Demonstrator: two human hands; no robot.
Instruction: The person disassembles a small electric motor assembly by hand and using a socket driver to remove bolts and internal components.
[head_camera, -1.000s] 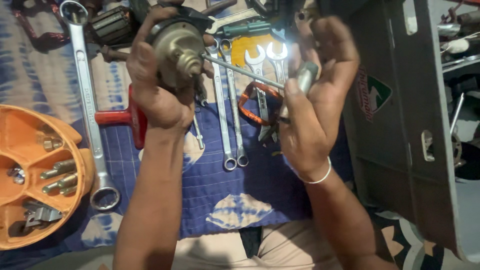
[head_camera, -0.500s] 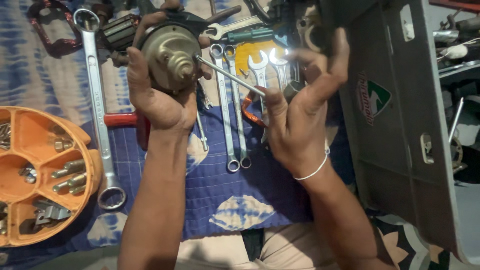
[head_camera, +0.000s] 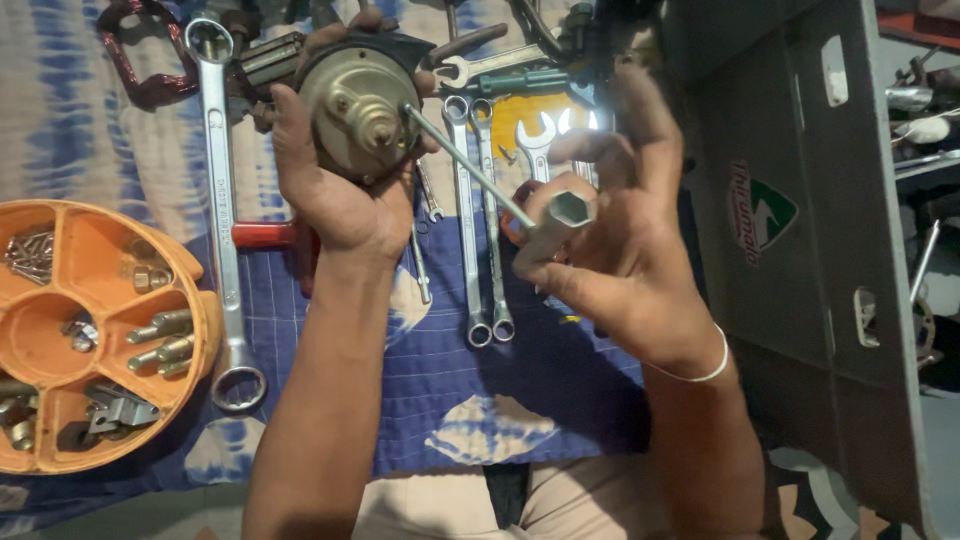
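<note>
Blue-and-white tie-dyed cloth (head_camera: 90, 130) covers the floor, and its far edge, crowded with dark tools, is cut off by the frame and hard to make out. Over that edge the left hand (head_camera: 335, 185) wraps a round brass-coloured metal motor part (head_camera: 352, 108), hiding its back, while the right hand (head_camera: 610, 240) pinches a steel hexagonal socket tube with a thin cross rod (head_camera: 560, 212). Room is tight: an orange round compartment tray of bolts (head_camera: 200, 330) crowds the left edge, a grey metal panel (head_camera: 800, 300) the right, long steel spanners (head_camera: 480, 250) between.

Tool count, approx.
1 round brass-coloured metal motor part (head_camera: 355, 110), 1 hex-ended steel socket tube (head_camera: 562, 215), 1 round orange plastic compartment tray (head_camera: 200, 330), 2 hands (head_camera: 340, 200), approx. 6 steel spanners (head_camera: 222, 230).
</note>
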